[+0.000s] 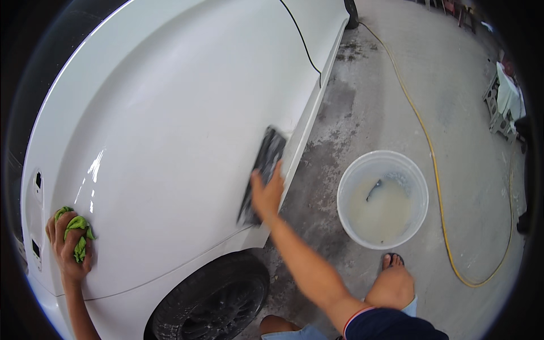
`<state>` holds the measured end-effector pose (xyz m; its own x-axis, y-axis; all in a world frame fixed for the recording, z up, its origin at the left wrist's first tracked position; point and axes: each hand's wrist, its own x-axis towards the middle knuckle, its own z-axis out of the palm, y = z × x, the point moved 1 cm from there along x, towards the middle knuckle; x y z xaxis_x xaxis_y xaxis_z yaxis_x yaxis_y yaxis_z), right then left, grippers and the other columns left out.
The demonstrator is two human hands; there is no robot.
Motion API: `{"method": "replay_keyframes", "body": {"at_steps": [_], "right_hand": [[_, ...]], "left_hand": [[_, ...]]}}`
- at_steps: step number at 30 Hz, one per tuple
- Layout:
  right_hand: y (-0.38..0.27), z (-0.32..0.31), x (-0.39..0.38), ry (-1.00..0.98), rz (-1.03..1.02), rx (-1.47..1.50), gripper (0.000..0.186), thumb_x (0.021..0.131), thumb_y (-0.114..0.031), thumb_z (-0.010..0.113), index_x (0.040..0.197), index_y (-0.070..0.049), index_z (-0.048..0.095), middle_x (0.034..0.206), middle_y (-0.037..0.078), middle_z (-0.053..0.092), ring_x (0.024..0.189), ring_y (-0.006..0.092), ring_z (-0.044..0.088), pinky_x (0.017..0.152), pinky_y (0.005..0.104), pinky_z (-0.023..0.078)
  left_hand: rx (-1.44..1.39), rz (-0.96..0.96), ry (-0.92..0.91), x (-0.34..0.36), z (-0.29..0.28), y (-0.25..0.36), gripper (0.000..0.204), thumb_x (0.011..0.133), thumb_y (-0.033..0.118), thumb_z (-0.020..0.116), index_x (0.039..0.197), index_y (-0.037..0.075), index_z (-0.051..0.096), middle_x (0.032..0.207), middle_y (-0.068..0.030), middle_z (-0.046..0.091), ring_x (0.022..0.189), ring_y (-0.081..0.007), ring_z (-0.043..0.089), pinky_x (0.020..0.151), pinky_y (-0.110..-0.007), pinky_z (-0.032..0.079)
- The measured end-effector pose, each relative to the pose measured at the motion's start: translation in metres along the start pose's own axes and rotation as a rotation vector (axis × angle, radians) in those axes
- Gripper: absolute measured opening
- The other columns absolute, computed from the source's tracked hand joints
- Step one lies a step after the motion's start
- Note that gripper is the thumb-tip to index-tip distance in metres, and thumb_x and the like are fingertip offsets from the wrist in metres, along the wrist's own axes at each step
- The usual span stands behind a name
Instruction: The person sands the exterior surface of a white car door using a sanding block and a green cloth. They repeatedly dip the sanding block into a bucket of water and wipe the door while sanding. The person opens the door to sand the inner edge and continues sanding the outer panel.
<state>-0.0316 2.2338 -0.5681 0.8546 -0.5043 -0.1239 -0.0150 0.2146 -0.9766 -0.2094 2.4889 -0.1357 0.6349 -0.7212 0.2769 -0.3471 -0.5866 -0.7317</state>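
Through the head view, then, the only feed I have, and straight to the long black hand block (264,153): it's over on the right side of the white car panel (164,141), low down by the sill (310,116). It's blurred and streaked with something pale, and it looks flat against the paint, though I can't swear to full contact.

The right hand (268,192) has it, thumb and fingers spread over the back, nearer the block's lower end than its upper. Here's the relation I'm watching: the block's long axis runs steeply from upper right to lower left, roughly in line with the sill and just inboard of it, its lower end towards the wheel arch above the dark wheel (218,300).

Across to the left hand (68,249), well apart at the far left of the panel: it's curled around a bunched green cloth (80,224), pressed up to the bodywork. From there the block lies off to the right and a little farther up, bare paint between. No contest on nearness: the right is on it.

Down on the floor, right of the sill, a white bucket (362,170) holds cloudy liquid, with a yellow hose (433,156) curving past beyond it.
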Motion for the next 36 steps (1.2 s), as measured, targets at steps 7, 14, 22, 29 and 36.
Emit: {"method": "replay_keyframes", "body": {"at_steps": [7,14,22,29,36], "right_hand": [[-0.002,-0.013,0.073,0.225,0.056,-0.119,0.091,0.095,-0.041,0.067,0.161,0.001,0.02,0.136,0.035,0.043,0.128,0.0486,0.04,0.114,0.0516,0.032],[-0.016,0.025,-0.078,-0.012,-0.268,0.087,0.094,0.096,-0.033,0.07,0.161,0.005,0.014,0.142,0.04,0.038,0.134,0.0493,0.037,0.117,0.0554,0.026],[-0.045,0.014,0.034,0.224,-0.059,-0.054,0.084,0.096,-0.037,0.066,0.16,-0.001,0.025,0.14,0.032,0.047,0.131,0.0458,0.041,0.113,0.0516,0.032],[-0.064,0.022,-0.036,0.039,-0.566,-0.051,0.084,0.097,-0.028,0.066,0.16,0.005,0.02,0.143,0.035,0.041,0.129,0.0459,0.041,0.111,0.0597,0.028],[-0.08,0.024,0.0,0.126,-0.315,0.085,0.082,0.096,-0.028,0.07,0.159,0.001,0.027,0.141,0.031,0.046,0.132,0.0436,0.041,0.114,0.0499,0.031]], "left_hand": [[0.052,0.044,0.003,0.001,0.002,0.0,0.024,0.068,0.007,0.069,0.09,0.004,0.061,0.119,-0.0196,0.062,0.115,-0.0464,0.054,0.104,-0.058,0.037],[0.005,-0.023,0.006,-0.001,0.003,0.001,0.024,0.067,0.006,0.07,0.089,0.004,0.06,0.118,-0.0198,0.062,0.114,-0.0473,0.054,0.102,-0.057,0.038],[0.012,0.004,0.009,0.008,-0.002,0.008,0.026,0.067,0.014,0.072,0.088,0.004,0.061,0.115,-0.0183,0.063,0.112,-0.0441,0.055,0.099,-0.055,0.039],[0.021,0.047,0.057,0.02,-0.007,0.015,0.024,0.064,0.014,0.072,0.082,0.005,0.06,0.112,-0.016,0.064,0.111,-0.0436,0.056,0.099,-0.056,0.039],[0.02,-0.021,0.032,0.014,-0.005,0.013,0.026,0.062,0.014,0.073,0.083,0.005,0.062,0.111,-0.0148,0.064,0.108,-0.0427,0.057,0.098,-0.055,0.04]]}}
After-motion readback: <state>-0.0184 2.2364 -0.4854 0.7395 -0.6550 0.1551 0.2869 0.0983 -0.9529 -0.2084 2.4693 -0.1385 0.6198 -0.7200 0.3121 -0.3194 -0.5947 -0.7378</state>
